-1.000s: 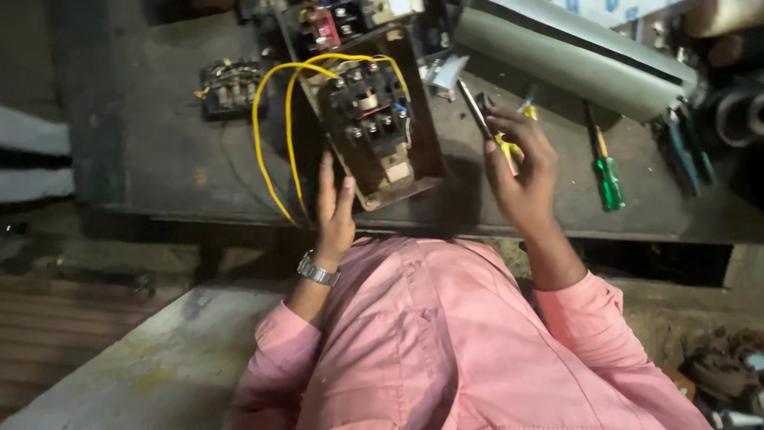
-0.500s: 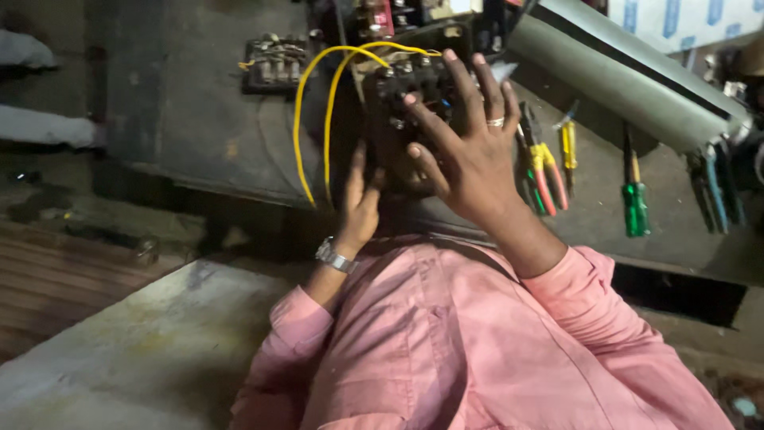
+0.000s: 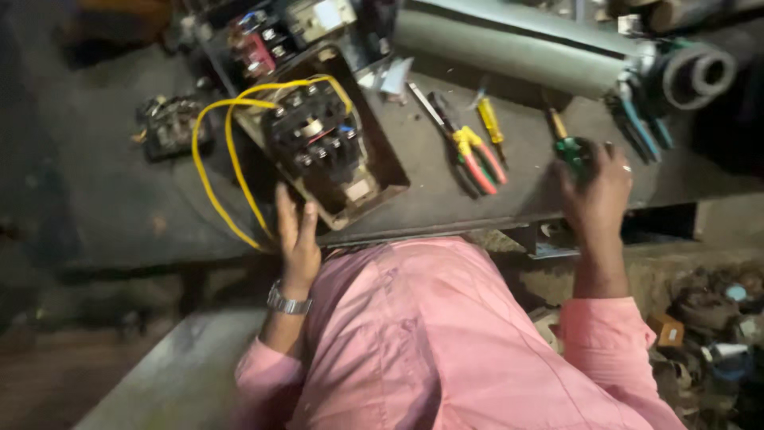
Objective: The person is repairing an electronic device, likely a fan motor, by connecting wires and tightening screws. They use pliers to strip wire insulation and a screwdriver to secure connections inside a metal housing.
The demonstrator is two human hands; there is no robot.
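The right hand [image 3: 595, 191] is closing over the green-handled screwdriver [image 3: 567, 142], whose shaft is running toward eleven o'clock across the bench [image 3: 446, 199]. The left hand [image 3: 296, 235], fingers open, is pressing the switch box [image 3: 326, 151] at its seven o'clock corner.

Switch box [image 3: 330, 151] sat on bench [image 3: 477, 203] w/ pliers [image 3: 473, 155] just right; L hand [image 3: 296, 235] at box edge, R hand [image 3: 597, 191] on screwdriver [image 3: 571, 147].

A single head-worn view, steeply down and close over the dark workbench [image 3: 477, 203] and pink-shirted torso [image 3: 430, 334].
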